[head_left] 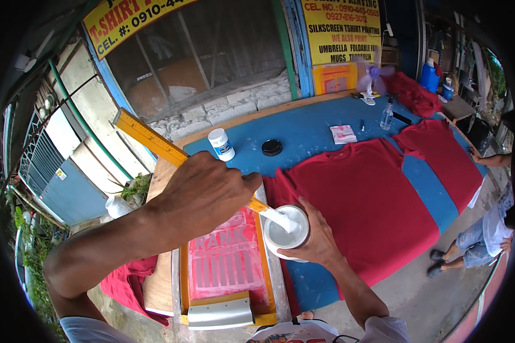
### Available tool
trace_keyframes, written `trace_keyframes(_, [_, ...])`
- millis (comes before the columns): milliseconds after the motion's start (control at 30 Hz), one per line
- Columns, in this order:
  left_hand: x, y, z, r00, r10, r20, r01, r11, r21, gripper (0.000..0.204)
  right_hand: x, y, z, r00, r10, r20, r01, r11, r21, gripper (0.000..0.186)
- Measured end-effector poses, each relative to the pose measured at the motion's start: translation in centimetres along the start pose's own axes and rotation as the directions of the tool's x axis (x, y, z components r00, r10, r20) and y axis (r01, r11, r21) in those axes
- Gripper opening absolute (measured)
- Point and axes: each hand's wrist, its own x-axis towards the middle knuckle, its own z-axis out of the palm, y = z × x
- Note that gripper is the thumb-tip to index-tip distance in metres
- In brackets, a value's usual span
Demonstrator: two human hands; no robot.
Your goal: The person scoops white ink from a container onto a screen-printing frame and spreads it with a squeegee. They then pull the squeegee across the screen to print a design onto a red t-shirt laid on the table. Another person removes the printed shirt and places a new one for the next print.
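Note:
My left hand [203, 186] is closed around a yellow ruler [150, 137], held slanted over the table's left part. The ruler's lower end, coated in thick white ink [281, 219], reaches into the mouth of a white jar [294, 254]. My right hand [319, 233] grips that jar from its right side, its mouth tipped up toward me. Below the jar lies a framed printing screen [226, 257] with a pink-smeared mesh. A squeegee [220, 313] with a metal-coloured face rests across the screen's near end. A red T-shirt [360, 200] is spread flat to the right.
Toward the back of the blue table [252, 160] stand a white tub [221, 144], a black lid [272, 147], a clear bottle [387, 114] and a small fan [374, 80]. Another red shirt [440, 157] lies at right, where a person [480, 237] stands. Red cloth [133, 286] hangs at left.

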Motion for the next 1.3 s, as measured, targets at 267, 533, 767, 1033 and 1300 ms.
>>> trace_keyframes(267, [-1.0, 2.5, 2.0, 0.999, -0.045, -0.011, 0.045, 0.999, 0.028, 0.013, 0.2, -0.4, 0.5, 1.000, -0.004, -0.001, 0.004, 0.999, -0.037, 0.136])
trace_keyframes(533, [3.2, 6.3, 10.0, 0.997, 0.066, 0.033, -0.063, 0.993, -0.097, 0.020, 0.0, 0.2, 0.4, 0.998, -0.039, -0.044, 0.037, 0.998, -0.051, 0.133])
trace_keyframes(767, [3.7, 5.1, 8.3, 0.993, 0.116, 0.026, -0.111, 0.983, -0.144, 0.022, 0.1, 0.6, 0.1, 0.997, -0.054, -0.056, 0.051, 0.997, -0.054, 0.131])
trace_keyframes(1033, [0.6, 3.2, -1.2, 0.991, 0.003, 0.137, -0.001, 1.000, -0.017, 0.015, -0.3, 0.2, 0.2, 0.995, -0.069, -0.068, 0.065, 0.996, -0.064, 0.128])
trace_keyframes(1300, [-1.3, 2.1, -3.4, 0.988, -0.043, 0.151, 0.066, 0.986, -0.153, 0.010, -0.1, 0.2, 0.1, 0.995, -0.072, -0.062, 0.069, 0.996, -0.059, 0.127])
